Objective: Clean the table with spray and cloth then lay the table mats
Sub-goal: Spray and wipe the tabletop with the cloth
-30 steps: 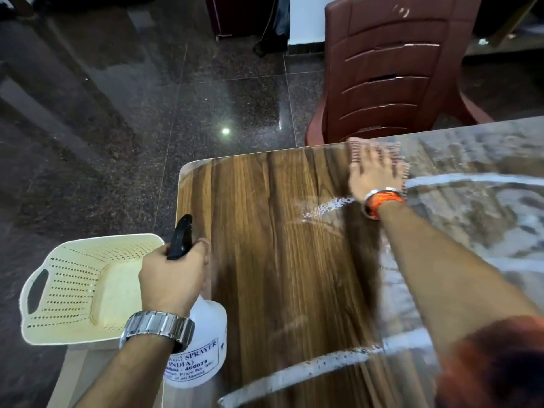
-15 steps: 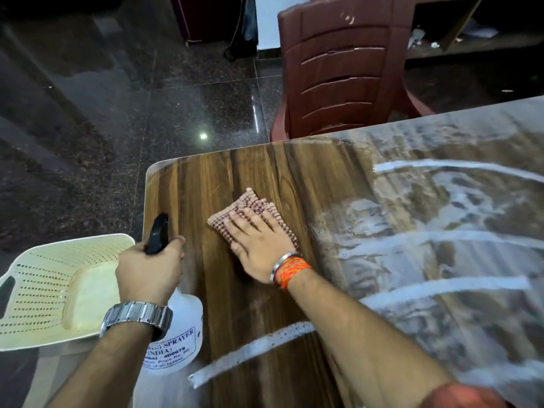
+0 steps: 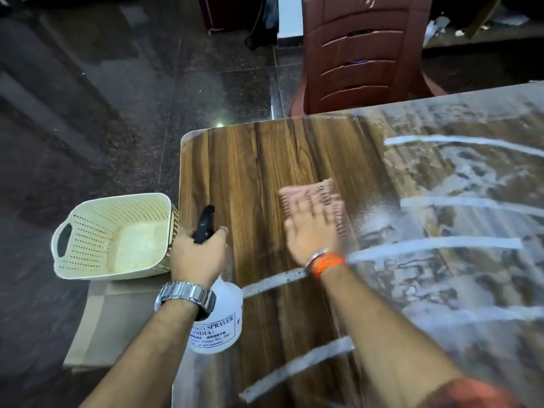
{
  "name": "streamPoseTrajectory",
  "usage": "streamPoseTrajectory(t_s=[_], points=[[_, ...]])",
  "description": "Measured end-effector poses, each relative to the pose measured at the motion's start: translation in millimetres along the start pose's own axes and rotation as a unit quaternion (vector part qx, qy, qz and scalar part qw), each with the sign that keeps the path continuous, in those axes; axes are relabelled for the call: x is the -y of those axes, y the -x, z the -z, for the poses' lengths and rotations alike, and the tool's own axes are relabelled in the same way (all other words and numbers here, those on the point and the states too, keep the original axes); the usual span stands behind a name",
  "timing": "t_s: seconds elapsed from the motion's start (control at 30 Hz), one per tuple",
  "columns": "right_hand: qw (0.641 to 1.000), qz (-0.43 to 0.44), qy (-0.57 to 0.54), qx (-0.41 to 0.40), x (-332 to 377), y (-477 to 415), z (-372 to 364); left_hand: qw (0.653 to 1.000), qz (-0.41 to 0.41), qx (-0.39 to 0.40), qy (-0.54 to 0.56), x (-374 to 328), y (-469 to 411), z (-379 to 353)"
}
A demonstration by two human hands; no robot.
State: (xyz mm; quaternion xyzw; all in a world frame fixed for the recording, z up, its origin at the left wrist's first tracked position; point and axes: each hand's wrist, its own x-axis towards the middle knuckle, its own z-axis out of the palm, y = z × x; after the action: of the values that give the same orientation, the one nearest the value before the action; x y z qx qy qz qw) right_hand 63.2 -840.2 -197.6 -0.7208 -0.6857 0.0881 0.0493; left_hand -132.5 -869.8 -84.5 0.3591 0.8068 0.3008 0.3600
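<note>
The wooden surface [image 3: 265,178] fills the right and lower part of the frame, its grain running from the near edge toward the far one; its right half is glazed with reflected white streaks. A maroon chair [image 3: 365,54] stands at the far edge, top centre. A cream perforated basket [image 3: 114,237] sits at the left, just beside the surface. The white spray bottle [image 3: 219,319] stands roughly upright at lower centre, black nozzle pointing up the frame; the left hand [image 3: 197,257] has its fingers wrapped tight round the neck. The right hand [image 3: 312,231], blurred, presses flat with fingers spread on the checked cloth [image 3: 312,192] at mid-frame. Half a second earlier the cloth lay nearer the bottle; it now sits further right.
</note>
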Motion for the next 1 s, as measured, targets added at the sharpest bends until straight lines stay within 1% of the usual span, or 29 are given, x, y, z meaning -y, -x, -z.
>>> streamPoseTrajectory(t_s=[0.03, 0.07, 0.13, 0.17, 0.23, 0.27, 0.3, 0.33, 0.37, 0.4, 0.43, 0.47, 0.5, 0.53, 0.57, 0.63, 0.7, 0.77, 0.8, 0.83, 0.9, 0.97, 1.0], points=[[0.997, 0.073, 0.004, 0.006, 28.1, 23.2, -4.2, 1.0, 0.001, 0.004, 0.003, 0.7, 4.6, 6.1], [0.989, 0.146, 0.007, 0.029, 54.3, 45.0, -8.1, 1.0, -0.001, 0.004, 0.002, 2.2, 6.7, 11.2], [0.96, 0.264, 0.01, 0.097, 93.3, 81.4, -12.4, 1.0, -0.008, -0.004, -0.007, 1.8, 9.4, 20.8], [0.949, 0.296, 0.004, 0.108, 101.0, 95.1, -12.8, 1.0, -0.015, -0.002, -0.013, 0.9, 12.2, 27.7], [0.947, 0.31, -0.009, 0.088, 89.2, 106.9, -9.6, 1.0, -0.026, 0.007, -0.009, 4.3, 16.1, 42.3], [0.954, 0.292, 0.0, 0.069, 70.2, 106.3, -8.7, 0.999, -0.031, 0.011, -0.004, 5.8, 18.9, 48.4], [0.967, 0.248, 0.018, 0.052, 46.2, 104.4, -7.1, 0.999, -0.035, 0.015, -0.001, 8.4, 21.9, 55.6], [0.982, 0.182, 0.034, 0.031, 17.5, 101.0, -4.2, 0.999, -0.039, 0.018, 0.001, 11.6, 24.4, 62.5], [0.994, 0.098, 0.037, 0.011, -12.8, 97.4, -0.4, 0.999, -0.04, 0.02, 0.001, 15.8, 25.7, 68.7], [1.0, 0.005, 0.029, 0.004, -39.6, 94.6, 4.7, 0.999, -0.042, 0.022, 0.002, 21.2, 25.9, 74.3], [0.997, -0.078, 0.02, 0.008, -59.5, 92.1, 9.7, 0.999, -0.047, 0.024, 0.005, 25.7, 26.9, 78.6], [0.99, -0.139, 0.01, 0.017, -70.1, 90.3, 11.5, 0.998, -0.053, 0.025, 0.007, 30.9, 28.7, 83.3], [0.984, -0.176, 0.0, 0.024, -70.8, 87.6, 11.1, 0.998, -0.057, 0.026, 0.008, 36.6, 29.9, 86.4], [0.981, -0.192, -0.01, 0.021, -60.8, 85.7, 8.1, 0.998, -0.058, 0.026, 0.005, 41.8, 31.6, 89.8], [0.982, -0.186, -0.012, 0.013, -42.2, 85.5, 5.7, 0.998, -0.058, 0.026, 0.003, 46.9, 33.6, 93.0], [0.993, -0.119, -0.001, -0.004, 9.9, 92.4, -2.1, 0.998, -0.056, 0.028, 0.004, 56.5, 36.9, 97.7], [1.0, -0.001, 0.0, 0.015, 73.0, 104.8, -13.5, 0.998, -0.049, 0.03, 0.003, 64.1, 37.3, 100.5], [0.992, 0.115, -0.01, 0.05, 132.9, 118.7, -20.0, 0.998, -0.047, 0.03, 0.002, 69.4, 37.3, 103.8], [0.985, 0.158, -0.012, 0.065, 152.4, 124.8, -23.3, 0.998, -0.047, 0.031, 0.0, 71.0, 38.1, 105.7], [0.98, 0.188, -0.012, 0.07, 163.6, 129.3, -25.9, 0.998, -0.049, 0.033, 0.002, 72.3, 39.1, 107.3], [0.975, 0.211, -0.009, 0.068, 167.0, 126.6, -29.6, 0.998, -0.056, 0.036, 0.009, 73.5, 40.3, 110.6], [0.974, 0.216, 0.006, 0.067, 164.9, 108.0, -30.8, 0.997, -0.061, 0.041, 0.016, 74.2, 40.5, 112.5], [0.977, 0.202, 0.015, 0.064, 166.5, 93.2, -30.3, 0.997, -0.061, 0.041, 0.017, 73.9, 40.4, 113.8]])
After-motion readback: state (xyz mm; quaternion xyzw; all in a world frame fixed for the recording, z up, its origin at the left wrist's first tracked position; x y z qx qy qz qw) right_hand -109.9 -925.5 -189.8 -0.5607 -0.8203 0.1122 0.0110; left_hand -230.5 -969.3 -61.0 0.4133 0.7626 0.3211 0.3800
